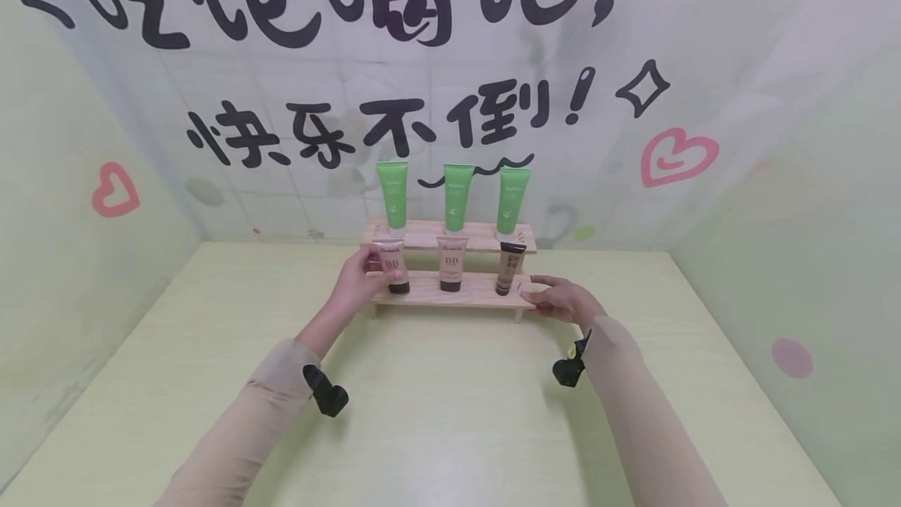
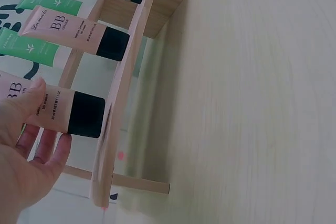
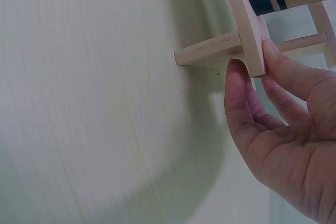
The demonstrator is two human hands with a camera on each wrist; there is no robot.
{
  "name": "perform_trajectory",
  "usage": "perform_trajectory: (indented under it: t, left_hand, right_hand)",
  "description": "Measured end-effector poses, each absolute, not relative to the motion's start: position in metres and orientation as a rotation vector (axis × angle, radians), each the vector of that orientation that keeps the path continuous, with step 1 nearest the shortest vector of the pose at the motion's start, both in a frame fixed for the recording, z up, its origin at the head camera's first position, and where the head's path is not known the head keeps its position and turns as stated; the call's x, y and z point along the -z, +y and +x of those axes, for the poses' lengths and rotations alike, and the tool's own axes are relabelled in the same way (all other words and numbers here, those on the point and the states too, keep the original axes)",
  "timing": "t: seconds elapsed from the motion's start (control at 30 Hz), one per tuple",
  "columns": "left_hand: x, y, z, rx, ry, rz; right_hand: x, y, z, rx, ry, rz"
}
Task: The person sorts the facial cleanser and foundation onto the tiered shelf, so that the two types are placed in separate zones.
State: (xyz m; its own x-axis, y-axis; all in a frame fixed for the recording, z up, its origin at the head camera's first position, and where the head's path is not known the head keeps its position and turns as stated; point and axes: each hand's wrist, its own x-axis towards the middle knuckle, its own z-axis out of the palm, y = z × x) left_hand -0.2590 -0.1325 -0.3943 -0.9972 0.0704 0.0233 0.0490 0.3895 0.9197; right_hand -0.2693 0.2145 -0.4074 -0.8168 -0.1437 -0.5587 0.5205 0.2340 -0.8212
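A two-tier wooden display rack (image 1: 457, 297) stands at the back of the table. My left hand (image 1: 359, 280) has thumb and fingers around the pink BB cream tube (image 2: 58, 111) at the left of the lower tier; its black cap is down at the shelf. At the rack's right end, my right hand (image 3: 283, 114) pinches the lower shelf board (image 3: 251, 30) between thumb and fingers. A second pink BB cream tube (image 1: 451, 260) stands mid-shelf. A brown tube with a dark top (image 1: 510, 268) stands, slightly tilted, near the right hand.
Three green tubes stand on the upper tier: left (image 1: 395, 194), middle (image 1: 457, 195) and right (image 1: 511, 200). Behind them rises a printed wall (image 1: 317, 92) with black lettering. The pale wooden table (image 1: 450, 405) spreads in front of the rack, with side walls left and right.
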Motion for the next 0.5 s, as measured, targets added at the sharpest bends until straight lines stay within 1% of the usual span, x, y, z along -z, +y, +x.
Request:
perform_trajectory:
  t: [0.2,0.5]
  left_hand:
    - [0.402,-0.134,-0.266,-1.701,2.634,0.162]
    - [0.409,-0.132,-0.270,-1.701,2.601,0.173]
  right_hand:
    - [0.409,0.213,-0.270,1.632,1.970,0.342]
    - [0.410,0.212,-0.267,1.599,2.005,0.368]
